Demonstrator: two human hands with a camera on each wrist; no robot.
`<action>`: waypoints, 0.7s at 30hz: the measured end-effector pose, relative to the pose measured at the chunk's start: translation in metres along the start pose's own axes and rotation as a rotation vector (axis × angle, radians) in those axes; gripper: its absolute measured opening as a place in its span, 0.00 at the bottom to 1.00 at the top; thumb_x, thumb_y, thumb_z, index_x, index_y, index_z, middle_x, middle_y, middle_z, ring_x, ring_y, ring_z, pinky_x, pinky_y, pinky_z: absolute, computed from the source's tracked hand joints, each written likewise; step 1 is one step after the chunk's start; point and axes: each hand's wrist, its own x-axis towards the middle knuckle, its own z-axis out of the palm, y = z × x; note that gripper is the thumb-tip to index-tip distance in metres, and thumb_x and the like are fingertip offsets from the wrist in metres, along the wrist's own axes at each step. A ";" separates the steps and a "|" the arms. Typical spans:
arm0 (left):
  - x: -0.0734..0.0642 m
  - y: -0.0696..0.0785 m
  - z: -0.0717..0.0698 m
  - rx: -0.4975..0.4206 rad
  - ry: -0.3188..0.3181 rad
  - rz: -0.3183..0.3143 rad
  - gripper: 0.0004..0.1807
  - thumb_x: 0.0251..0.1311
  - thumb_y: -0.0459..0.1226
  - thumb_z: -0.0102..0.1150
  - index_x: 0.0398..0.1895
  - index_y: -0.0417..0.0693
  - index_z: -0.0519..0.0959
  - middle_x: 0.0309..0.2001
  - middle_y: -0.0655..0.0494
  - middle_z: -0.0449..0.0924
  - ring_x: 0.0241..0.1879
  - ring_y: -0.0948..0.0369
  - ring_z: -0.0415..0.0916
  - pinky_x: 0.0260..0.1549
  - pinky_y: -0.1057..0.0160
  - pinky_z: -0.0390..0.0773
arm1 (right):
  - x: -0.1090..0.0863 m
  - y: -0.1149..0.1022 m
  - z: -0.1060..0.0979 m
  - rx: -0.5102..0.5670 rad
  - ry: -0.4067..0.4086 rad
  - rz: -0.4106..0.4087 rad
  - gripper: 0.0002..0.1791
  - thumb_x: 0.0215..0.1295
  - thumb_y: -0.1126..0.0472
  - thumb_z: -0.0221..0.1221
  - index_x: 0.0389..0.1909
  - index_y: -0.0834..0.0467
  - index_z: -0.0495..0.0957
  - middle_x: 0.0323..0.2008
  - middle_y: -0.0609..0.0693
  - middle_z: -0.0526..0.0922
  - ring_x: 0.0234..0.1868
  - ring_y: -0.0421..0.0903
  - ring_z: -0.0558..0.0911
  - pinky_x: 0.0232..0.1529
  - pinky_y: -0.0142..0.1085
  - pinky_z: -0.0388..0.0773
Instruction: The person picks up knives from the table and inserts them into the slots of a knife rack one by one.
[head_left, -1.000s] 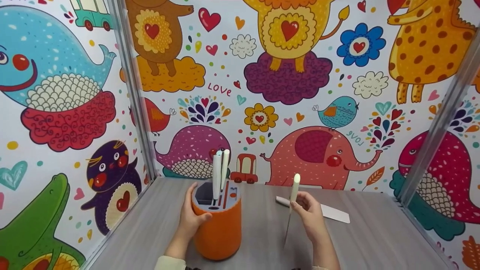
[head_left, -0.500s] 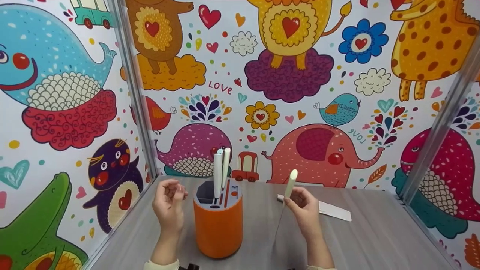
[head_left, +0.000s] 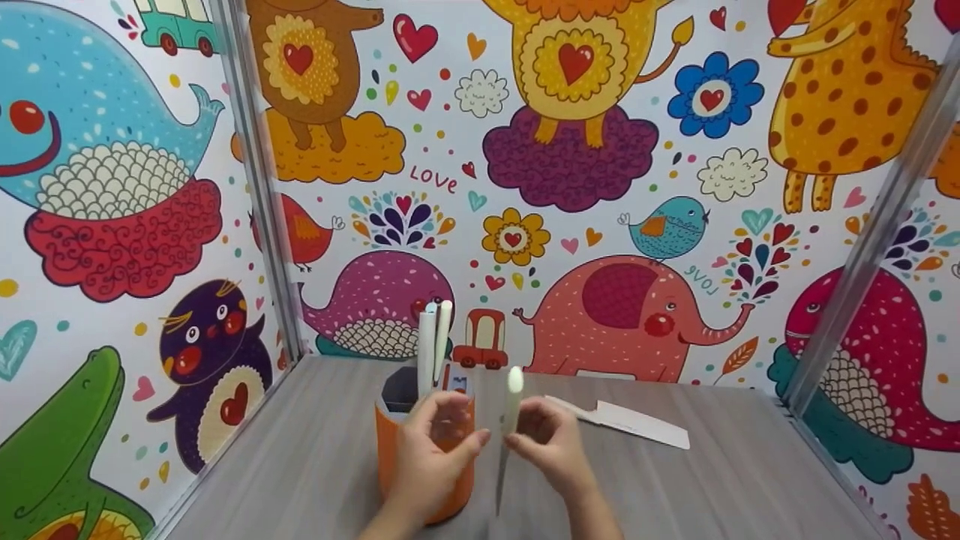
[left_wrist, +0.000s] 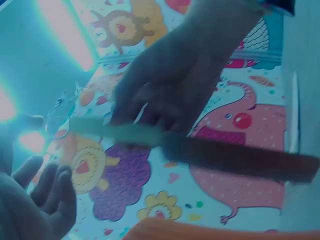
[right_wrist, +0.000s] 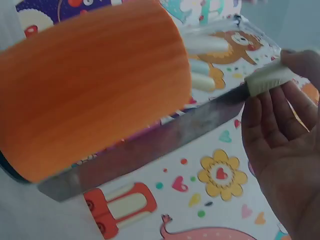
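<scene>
The right hand (head_left: 555,446) is holding a knife (head_left: 514,409) by its pale handle. The thumb and fingertips are making a narrow pinch there. The knife is hanging almost straight, with its handle up top and its long, flat blade pointing down. It is hanging just to the right of an orange holder (head_left: 387,442), over the gray table (head_left: 712,487). I cannot tell if the end of the blade is touching the table.

The left hand (head_left: 431,457) is hovering on the left side of the knife, near its handle. Its fingers are bending loosely, and a little space is showing between its thumb and the knife.

This hand is hiding part of the orange holder, which is standing on the table behind it. A white handle (head_left: 426,349) and a cream handle (head_left: 443,330) are sticking up out of the top, and a bit of a light blue handle (head_left: 431,308) is peeking out between them.

A wide white knife (head_left: 645,427) is lying flat on the table, farther away and to the right. A pink elephant (head_left: 559,319) is showing on the far wall (head_left: 480,225).
</scene>
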 end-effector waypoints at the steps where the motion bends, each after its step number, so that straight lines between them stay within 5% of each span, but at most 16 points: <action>1: -0.001 -0.002 0.004 0.022 0.010 -0.004 0.24 0.56 0.38 0.81 0.54 0.49 0.81 0.50 0.48 0.82 0.47 0.59 0.82 0.47 0.66 0.87 | 0.000 0.000 0.005 0.018 -0.026 0.002 0.10 0.60 0.79 0.66 0.43 0.74 0.80 0.36 0.41 0.88 0.35 0.35 0.85 0.36 0.31 0.87; 10: -0.007 -0.016 0.020 0.010 -0.025 -0.028 0.26 0.65 0.40 0.75 0.63 0.44 0.78 0.53 0.50 0.76 0.52 0.57 0.79 0.52 0.68 0.84 | -0.003 0.000 0.034 0.023 -0.091 0.053 0.08 0.57 0.77 0.65 0.39 0.74 0.82 0.34 0.40 0.85 0.32 0.33 0.81 0.33 0.29 0.84; 21: -0.005 -0.019 0.019 0.037 -0.122 -0.010 0.22 0.70 0.43 0.70 0.64 0.46 0.83 0.51 0.53 0.82 0.48 0.61 0.84 0.50 0.66 0.87 | 0.000 -0.003 0.025 -0.033 -0.025 0.055 0.10 0.58 0.77 0.69 0.40 0.69 0.83 0.36 0.42 0.88 0.34 0.36 0.85 0.35 0.32 0.87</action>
